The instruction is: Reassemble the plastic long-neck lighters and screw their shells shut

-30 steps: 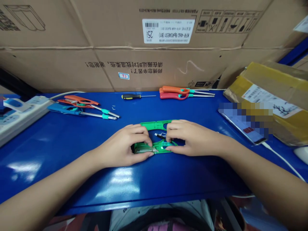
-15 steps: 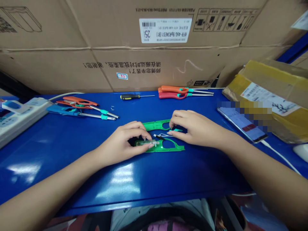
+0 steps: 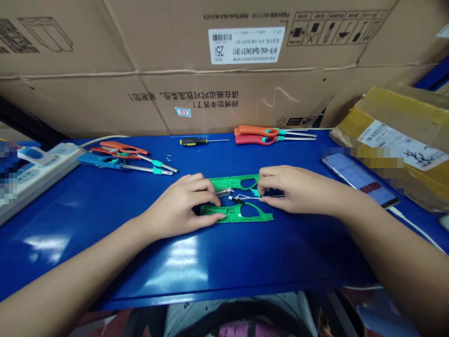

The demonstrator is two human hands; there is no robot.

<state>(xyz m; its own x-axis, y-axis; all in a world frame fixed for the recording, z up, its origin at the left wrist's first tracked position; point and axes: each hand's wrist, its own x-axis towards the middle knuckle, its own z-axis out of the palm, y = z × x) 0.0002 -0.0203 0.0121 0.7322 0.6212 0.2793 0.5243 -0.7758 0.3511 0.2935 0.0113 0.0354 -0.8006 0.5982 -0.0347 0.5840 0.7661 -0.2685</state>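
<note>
Two green lighter shell halves lie apart on the blue table: the near half (image 3: 231,214) and the far half (image 3: 228,182). My left hand (image 3: 185,199) is closed over the left end of the near half, thumb at its front edge and fingertips at its back edge. A clear fuel tank with a metal valve (image 3: 224,192) lies between the halves, partly behind my left fingers. My right hand (image 3: 284,189) pinches a small teal trigger piece (image 3: 255,192). A white wire with a black part (image 3: 236,200) and a thin metal rod (image 3: 280,196) lie by its fingertips.
Orange and blue lighters (image 3: 122,159) lie at left by a white power strip (image 3: 42,171). At the back are a screwdriver (image 3: 194,141) and red and orange lighters (image 3: 259,135). A phone (image 3: 361,182) and a taped carton (image 3: 400,140) are at right; a large cardboard box (image 3: 157,51) stands behind.
The fuel tank has moved from the near shell half to between the halves. My left fingers have come off its valve. My right hand has shifted slightly right, with the teal piece at its fingertips.
</note>
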